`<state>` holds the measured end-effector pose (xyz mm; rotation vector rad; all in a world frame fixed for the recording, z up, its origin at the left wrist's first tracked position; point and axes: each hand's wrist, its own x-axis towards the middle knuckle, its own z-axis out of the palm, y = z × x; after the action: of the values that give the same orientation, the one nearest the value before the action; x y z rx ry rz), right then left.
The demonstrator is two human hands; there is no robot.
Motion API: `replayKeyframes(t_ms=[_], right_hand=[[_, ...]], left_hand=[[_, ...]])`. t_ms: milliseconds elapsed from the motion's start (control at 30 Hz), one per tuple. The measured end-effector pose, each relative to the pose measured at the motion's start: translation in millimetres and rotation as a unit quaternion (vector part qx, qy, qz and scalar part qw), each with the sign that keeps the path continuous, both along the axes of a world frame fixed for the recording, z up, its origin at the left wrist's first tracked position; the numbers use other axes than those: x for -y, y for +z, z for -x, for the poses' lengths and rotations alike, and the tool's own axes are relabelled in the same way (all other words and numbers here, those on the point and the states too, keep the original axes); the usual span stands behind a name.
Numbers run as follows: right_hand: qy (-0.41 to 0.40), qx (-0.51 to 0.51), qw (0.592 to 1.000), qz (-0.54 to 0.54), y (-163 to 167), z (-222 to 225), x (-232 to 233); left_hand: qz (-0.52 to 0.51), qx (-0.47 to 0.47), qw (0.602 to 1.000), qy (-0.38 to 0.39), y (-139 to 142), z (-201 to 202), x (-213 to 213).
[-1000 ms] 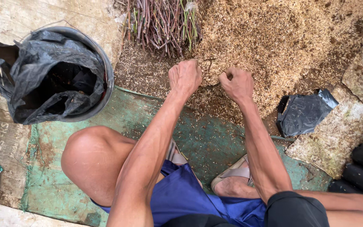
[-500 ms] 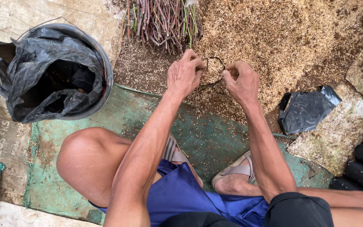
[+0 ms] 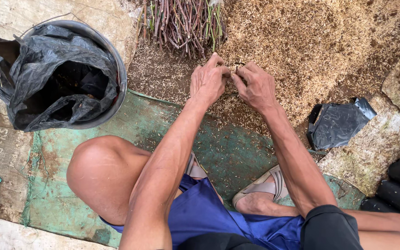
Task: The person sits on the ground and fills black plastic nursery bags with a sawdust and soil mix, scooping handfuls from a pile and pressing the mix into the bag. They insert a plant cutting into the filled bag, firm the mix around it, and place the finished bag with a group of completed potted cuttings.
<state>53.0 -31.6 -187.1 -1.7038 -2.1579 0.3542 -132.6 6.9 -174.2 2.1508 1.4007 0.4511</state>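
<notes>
A: State the change in hand position.
B: The left hand (image 3: 208, 82) and right hand (image 3: 255, 85) now sit closer together, fingertips nearly meeting; a second ago a clear gap separated them.
A: And the grip?
B: Both now pinch a small dark item (image 3: 235, 68) above the husk pile (image 3: 311, 51); its kind cannot be resolved.

Shiny blue fabric shorts (image 3: 200, 213) are worn, with a black cloth sleeve (image 3: 332, 229) at the right and pale strapped sandals (image 3: 260, 187); both forearms are bare.

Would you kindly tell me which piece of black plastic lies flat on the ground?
The small flat black plastic bag right of the hands; the large black plastic liner is bunched inside the round metal bucket.
</notes>
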Motion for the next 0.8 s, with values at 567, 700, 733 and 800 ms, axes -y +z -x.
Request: replayKeyframes(t_ms=[567, 700, 733, 800], right_hand=[[-0.009, -0.001, 1.000, -0.023, 14, -11, 12], [0.020, 0.032, 0.998, -0.045, 15, -14, 12], [0.016, 0.032, 0.999, -0.041, 12, -13, 12], [0.006, 0.033, 0.999, -0.026, 5, -10, 10]], left_hand=[[0.013, 0.008, 1.000, -0.013, 1, 0, -1], [0.014, 0.038, 0.999, -0.033, 1, 3, 0], [-0.003, 0.036, 0.999, -0.037, 0, 3, 0], [-0.024, 0.030, 0.999, -0.035, -2, 2, 0]])
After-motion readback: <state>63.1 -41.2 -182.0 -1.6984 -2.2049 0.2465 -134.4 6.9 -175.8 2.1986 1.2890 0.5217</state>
